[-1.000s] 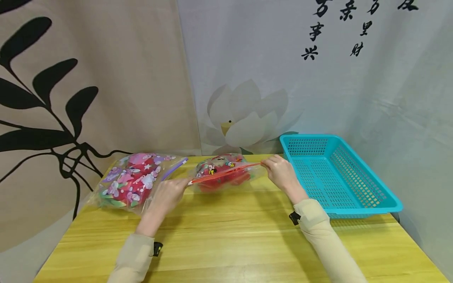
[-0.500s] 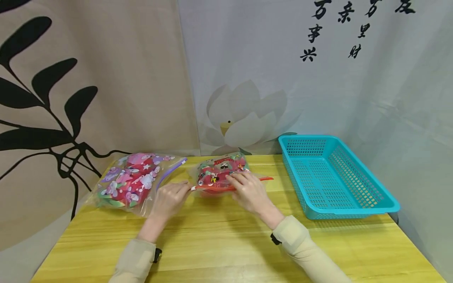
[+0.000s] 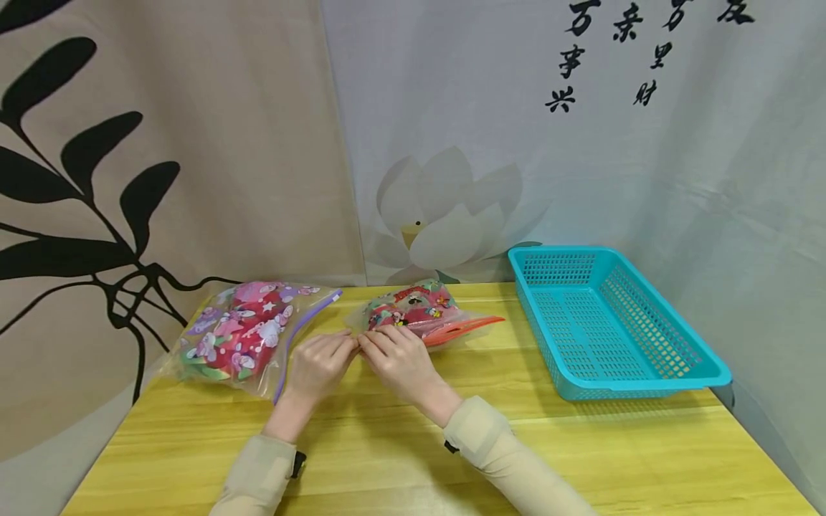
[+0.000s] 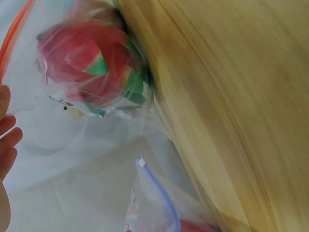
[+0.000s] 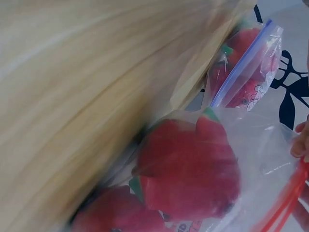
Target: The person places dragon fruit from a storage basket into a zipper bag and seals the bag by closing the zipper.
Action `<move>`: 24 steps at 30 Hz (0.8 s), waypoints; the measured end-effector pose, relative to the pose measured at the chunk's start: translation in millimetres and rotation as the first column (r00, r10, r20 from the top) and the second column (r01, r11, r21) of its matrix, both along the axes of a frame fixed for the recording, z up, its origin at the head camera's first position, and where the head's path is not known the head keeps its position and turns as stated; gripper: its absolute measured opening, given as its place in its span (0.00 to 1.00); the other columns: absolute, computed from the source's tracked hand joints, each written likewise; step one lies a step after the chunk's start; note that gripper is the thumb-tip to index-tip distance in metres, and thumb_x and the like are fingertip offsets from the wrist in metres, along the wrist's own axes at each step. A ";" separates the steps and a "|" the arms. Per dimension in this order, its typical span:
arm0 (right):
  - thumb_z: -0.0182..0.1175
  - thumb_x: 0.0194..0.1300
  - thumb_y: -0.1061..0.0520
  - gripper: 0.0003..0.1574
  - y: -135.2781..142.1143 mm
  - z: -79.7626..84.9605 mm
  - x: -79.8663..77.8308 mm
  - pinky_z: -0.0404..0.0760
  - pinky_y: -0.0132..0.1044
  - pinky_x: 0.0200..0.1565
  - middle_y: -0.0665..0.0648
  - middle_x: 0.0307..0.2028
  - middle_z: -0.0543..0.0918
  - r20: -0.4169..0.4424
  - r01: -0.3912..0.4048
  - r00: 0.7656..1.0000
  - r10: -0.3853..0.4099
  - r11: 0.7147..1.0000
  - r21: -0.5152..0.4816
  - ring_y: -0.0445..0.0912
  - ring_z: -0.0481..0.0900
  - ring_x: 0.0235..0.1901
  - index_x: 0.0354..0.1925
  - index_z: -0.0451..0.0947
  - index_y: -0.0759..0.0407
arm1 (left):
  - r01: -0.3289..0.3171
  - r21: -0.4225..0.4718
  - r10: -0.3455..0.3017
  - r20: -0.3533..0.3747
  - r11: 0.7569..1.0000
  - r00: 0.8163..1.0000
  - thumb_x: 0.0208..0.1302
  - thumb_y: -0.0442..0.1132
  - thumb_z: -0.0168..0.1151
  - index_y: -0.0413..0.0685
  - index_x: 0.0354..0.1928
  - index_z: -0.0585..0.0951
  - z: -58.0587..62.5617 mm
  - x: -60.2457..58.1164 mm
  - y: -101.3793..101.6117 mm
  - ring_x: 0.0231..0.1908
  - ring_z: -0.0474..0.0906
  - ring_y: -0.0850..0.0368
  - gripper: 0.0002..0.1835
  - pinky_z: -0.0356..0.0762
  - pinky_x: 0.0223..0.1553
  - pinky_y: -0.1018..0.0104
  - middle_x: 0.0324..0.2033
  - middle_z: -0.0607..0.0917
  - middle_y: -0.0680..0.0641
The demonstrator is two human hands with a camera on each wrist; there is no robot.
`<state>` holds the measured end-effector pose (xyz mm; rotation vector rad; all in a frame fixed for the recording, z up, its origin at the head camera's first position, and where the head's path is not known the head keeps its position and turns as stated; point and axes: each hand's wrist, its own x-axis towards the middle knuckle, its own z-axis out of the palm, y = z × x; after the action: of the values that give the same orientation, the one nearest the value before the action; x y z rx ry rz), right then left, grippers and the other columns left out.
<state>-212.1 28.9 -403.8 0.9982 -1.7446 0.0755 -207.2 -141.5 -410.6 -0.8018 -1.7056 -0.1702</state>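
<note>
A clear zip bag (image 3: 413, 304) printed with cartoon figures lies toward the back of the table, with red and green contents (image 5: 188, 169) showing through it in the right wrist view. Its red zip strip (image 3: 461, 328) parts into two strands toward the right. My left hand (image 3: 320, 364) pinches the strip's left end, fingers curled. Right beside it, my right hand (image 3: 403, 365) pinches the same strip, the fingertips of both hands nearly meeting. The slider and the pinched part are hidden by the fingers.
Another zip bag (image 3: 239, 330), with a purple strip (image 3: 303, 322) and similar contents, lies to the left, close to my left hand. A turquoise plastic basket (image 3: 645, 387) stands at the right of the wooden table (image 3: 387, 466). A printed curtain (image 3: 452, 107) hangs behind.
My right hand has come from the strip's right end, across the bag, to my left hand at the left end. The strip's right end is let go and its strands now gape.
</note>
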 end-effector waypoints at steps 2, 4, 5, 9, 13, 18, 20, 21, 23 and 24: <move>0.61 0.58 0.54 0.09 0.1 0.7 -1.1 0.80 0.31 0.38 0.48 0.34 0.86 -0.028 -0.003 1.000 0.003 1.000 0.005 0.41 0.82 0.35 0.36 0.83 0.55 | 0.001 -0.001 -0.001 -0.003 1.000 1.000 0.67 0.42 0.50 0.41 0.21 0.80 0.4 -0.2 0.7 0.21 0.83 0.51 0.19 0.81 0.23 0.62 0.20 0.86 0.45; 0.58 0.60 0.55 0.09 0.6 1.3 -2.3 0.80 0.30 0.37 0.48 0.33 0.86 -0.052 -0.006 0.999 0.007 1.000 0.010 0.41 0.82 0.35 0.35 0.83 0.55 | 0.002 -0.003 -0.002 -0.008 1.000 1.000 0.67 0.41 0.50 0.41 0.21 0.80 0.5 -0.6 1.1 0.21 0.83 0.51 0.19 0.80 0.23 0.63 0.20 0.86 0.44; 0.57 0.61 0.55 0.09 1.0 1.6 -2.9 0.80 0.30 0.37 0.48 0.32 0.86 -0.062 -0.012 0.998 0.013 1.000 0.012 0.41 0.82 0.34 0.35 0.83 0.55 | 0.006 -0.002 -0.006 -0.010 1.000 1.000 0.67 0.41 0.51 0.41 0.21 0.80 0.4 -0.9 1.3 0.21 0.83 0.51 0.18 0.80 0.22 0.63 0.20 0.86 0.44; 0.56 0.62 0.55 0.10 3.0 1.7 -5.9 0.80 0.30 0.37 0.48 0.32 0.86 -0.084 -0.049 0.995 0.049 0.999 0.002 0.41 0.82 0.34 0.34 0.84 0.55 | 0.014 -0.002 -0.014 -0.015 1.000 1.000 0.66 0.39 0.51 0.41 0.21 0.80 0.1 -1.4 2.5 0.21 0.83 0.51 0.17 0.80 0.22 0.63 0.21 0.86 0.44; 0.56 0.62 0.55 0.10 4.3 0.9 -8.8 0.80 0.30 0.37 0.49 0.31 0.86 -0.092 -0.082 0.992 0.082 0.997 -0.003 0.42 0.82 0.34 0.34 0.84 0.55 | 0.010 0.003 -0.010 -0.007 1.000 1.000 0.66 0.38 0.50 0.41 0.21 0.80 -0.3 -0.8 2.8 0.21 0.82 0.51 0.17 0.80 0.23 0.63 0.21 0.86 0.44; 0.55 0.63 0.57 0.11 7.5 0.4 -12.2 0.81 0.31 0.38 0.50 0.32 0.87 -0.109 -0.104 0.989 0.104 0.995 0.010 0.42 0.82 0.34 0.34 0.84 0.57 | -0.008 -0.006 0.008 -0.005 1.000 1.000 0.65 0.38 0.50 0.42 0.21 0.79 -0.3 -1.1 2.6 0.22 0.83 0.52 0.16 0.80 0.23 0.63 0.22 0.86 0.45; 0.54 0.64 0.58 0.11 10.9 0.3 -14.1 0.81 0.31 0.38 0.51 0.31 0.87 -0.113 -0.107 0.988 0.108 0.994 0.014 0.43 0.82 0.33 0.35 0.84 0.57 | -0.002 -0.003 0.002 -0.004 1.000 1.000 0.64 0.37 0.52 0.42 0.21 0.79 -0.1 -1.9 1.3 0.22 0.83 0.52 0.15 0.81 0.23 0.63 0.22 0.86 0.45; 0.54 0.63 0.59 0.11 13.2 0.3 -15.3 0.81 0.31 0.37 0.51 0.31 0.87 -0.114 -0.105 0.988 0.106 0.994 0.012 0.43 0.82 0.33 0.35 0.84 0.58 | -0.001 0.001 0.001 -0.008 1.000 1.000 0.64 0.37 0.52 0.42 0.20 0.79 0.0 -2.3 0.1 0.21 0.82 0.52 0.15 0.81 0.23 0.63 0.22 0.86 0.45; 0.55 0.63 0.60 0.10 19.1 -0.5 -18.5 0.81 0.32 0.37 0.51 0.30 0.86 -0.115 -0.101 0.988 0.100 0.995 0.002 0.43 0.81 0.32 0.34 0.84 0.58 | 0.009 0.020 -0.009 -0.012 1.000 1.000 0.62 0.37 0.54 0.42 0.20 0.80 -0.1 -3.1 -3.0 0.20 0.82 0.51 0.14 0.81 0.23 0.62 0.21 0.86 0.44; 0.56 0.62 0.60 0.09 22.5 -1.0 -20.2 0.81 0.32 0.36 0.51 0.29 0.86 -0.115 -0.099 0.989 0.098 0.995 -0.007 0.44 0.81 0.31 0.33 0.84 0.58 | 0.016 0.032 -0.015 -0.014 0.999 1.000 0.62 0.37 0.55 0.42 0.20 0.80 -0.2 -3.4 -4.9 0.20 0.82 0.51 0.14 0.81 0.22 0.61 0.21 0.86 0.44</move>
<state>-232.3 51.4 -404.8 1.0596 -1.5890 0.0904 -210.6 -146.5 -410.8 -0.7908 -1.6801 -0.2023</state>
